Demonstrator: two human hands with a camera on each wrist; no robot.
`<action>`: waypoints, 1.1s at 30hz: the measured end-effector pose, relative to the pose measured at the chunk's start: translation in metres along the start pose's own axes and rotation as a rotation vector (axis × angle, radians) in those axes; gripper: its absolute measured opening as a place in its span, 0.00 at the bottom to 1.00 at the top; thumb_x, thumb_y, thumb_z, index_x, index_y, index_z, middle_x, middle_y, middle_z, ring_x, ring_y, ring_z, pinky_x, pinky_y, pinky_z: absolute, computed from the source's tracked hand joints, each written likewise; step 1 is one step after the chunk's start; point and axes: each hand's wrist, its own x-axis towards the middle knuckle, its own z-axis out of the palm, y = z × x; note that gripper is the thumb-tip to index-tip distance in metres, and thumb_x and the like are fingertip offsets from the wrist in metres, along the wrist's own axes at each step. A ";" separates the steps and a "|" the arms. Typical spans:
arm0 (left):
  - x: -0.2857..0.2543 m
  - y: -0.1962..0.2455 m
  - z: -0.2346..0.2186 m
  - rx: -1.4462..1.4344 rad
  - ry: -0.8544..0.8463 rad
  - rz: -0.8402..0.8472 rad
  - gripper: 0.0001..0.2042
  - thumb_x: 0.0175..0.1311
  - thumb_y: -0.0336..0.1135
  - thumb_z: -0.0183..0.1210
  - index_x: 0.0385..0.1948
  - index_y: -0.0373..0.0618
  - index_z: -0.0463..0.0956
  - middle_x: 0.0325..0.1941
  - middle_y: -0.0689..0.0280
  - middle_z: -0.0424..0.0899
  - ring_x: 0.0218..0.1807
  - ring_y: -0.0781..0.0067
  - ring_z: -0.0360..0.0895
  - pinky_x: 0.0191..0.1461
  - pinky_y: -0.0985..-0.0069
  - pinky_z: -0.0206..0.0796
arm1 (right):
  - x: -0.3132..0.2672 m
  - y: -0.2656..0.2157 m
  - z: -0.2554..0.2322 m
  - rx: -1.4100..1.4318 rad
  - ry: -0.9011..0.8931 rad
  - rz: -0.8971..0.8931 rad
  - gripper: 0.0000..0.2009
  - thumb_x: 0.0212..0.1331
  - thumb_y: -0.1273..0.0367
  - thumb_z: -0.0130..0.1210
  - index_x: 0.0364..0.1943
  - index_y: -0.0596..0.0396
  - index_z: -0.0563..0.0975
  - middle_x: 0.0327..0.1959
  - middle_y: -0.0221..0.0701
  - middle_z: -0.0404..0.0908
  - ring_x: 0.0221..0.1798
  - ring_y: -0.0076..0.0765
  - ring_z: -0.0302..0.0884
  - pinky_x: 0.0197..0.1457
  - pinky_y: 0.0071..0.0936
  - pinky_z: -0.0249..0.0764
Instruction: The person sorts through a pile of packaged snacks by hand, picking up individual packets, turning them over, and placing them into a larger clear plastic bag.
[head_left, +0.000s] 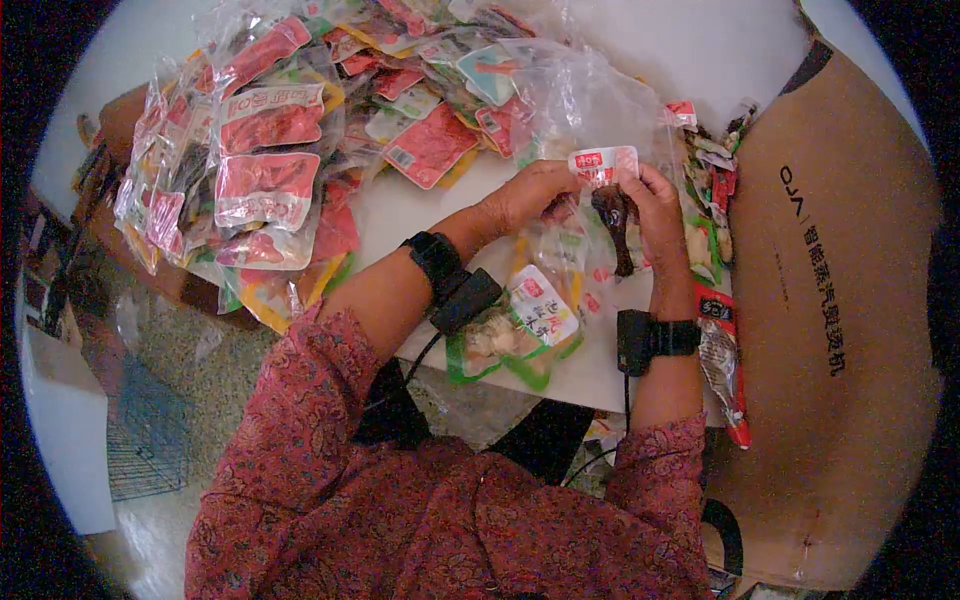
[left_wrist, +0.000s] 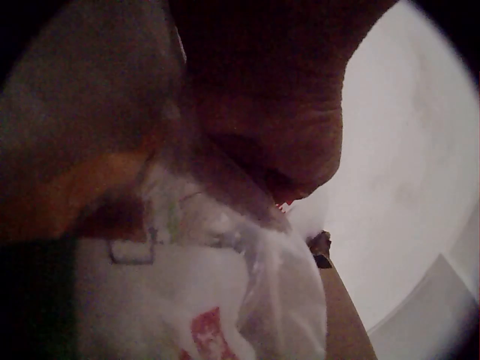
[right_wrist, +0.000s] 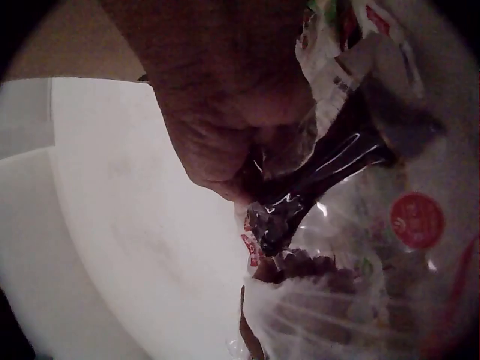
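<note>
My right hand (head_left: 662, 215) pinches the top of a vacuum-packed drumstick (head_left: 615, 228), dark brown, with a red and white label. In the right wrist view, the shiny dark drumstick pack (right_wrist: 330, 169) slants beside the fingers over printed clear plastic. My left hand (head_left: 535, 192) is at the label's left edge, fingers curled, gripping a clear plastic bag (head_left: 550, 240) that hangs below it. Its fingertips are partly hidden. The left wrist view shows the bag (left_wrist: 277, 277) under the dark left hand (left_wrist: 277, 112). Near the table's front edge lies a green-edged food pack (head_left: 545, 305) with a white label.
A big heap of red and white food packs in clear bags (head_left: 270, 190) covers the table's left and back. More small packs (head_left: 715, 190) line the right side, with a red and silver pack (head_left: 720, 350) below. A tall cardboard box (head_left: 830, 300) stands at the right.
</note>
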 end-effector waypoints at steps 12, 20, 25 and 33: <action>-0.003 0.002 0.001 -0.072 0.004 -0.035 0.11 0.55 0.40 0.47 0.19 0.45 0.66 0.13 0.71 0.66 0.13 0.82 0.62 0.15 0.83 0.52 | -0.001 -0.002 0.001 -0.063 0.048 0.010 0.09 0.51 0.64 0.50 0.28 0.56 0.74 0.20 0.21 0.70 0.23 0.16 0.61 0.26 0.15 0.58; -0.004 0.006 0.001 -0.033 0.015 -0.015 0.12 0.56 0.43 0.48 0.19 0.46 0.66 0.13 0.71 0.66 0.13 0.82 0.62 0.14 0.83 0.52 | 0.005 0.010 -0.001 -0.053 0.074 -0.069 0.09 0.50 0.64 0.50 0.27 0.56 0.74 0.22 0.22 0.70 0.25 0.17 0.63 0.29 0.17 0.60; -0.005 0.007 0.000 -0.010 0.008 -0.044 0.12 0.56 0.43 0.48 0.20 0.47 0.66 0.13 0.72 0.66 0.13 0.82 0.62 0.14 0.83 0.52 | 0.000 0.001 0.002 -0.049 0.072 -0.012 0.09 0.50 0.64 0.50 0.26 0.56 0.73 0.22 0.21 0.71 0.26 0.17 0.64 0.30 0.17 0.61; -0.006 0.009 0.001 0.027 0.011 -0.011 0.12 0.56 0.44 0.48 0.19 0.46 0.65 0.13 0.71 0.65 0.13 0.82 0.61 0.14 0.82 0.51 | 0.004 0.010 0.003 -0.034 0.084 -0.091 0.08 0.51 0.66 0.50 0.28 0.56 0.74 0.23 0.21 0.72 0.24 0.14 0.64 0.27 0.13 0.59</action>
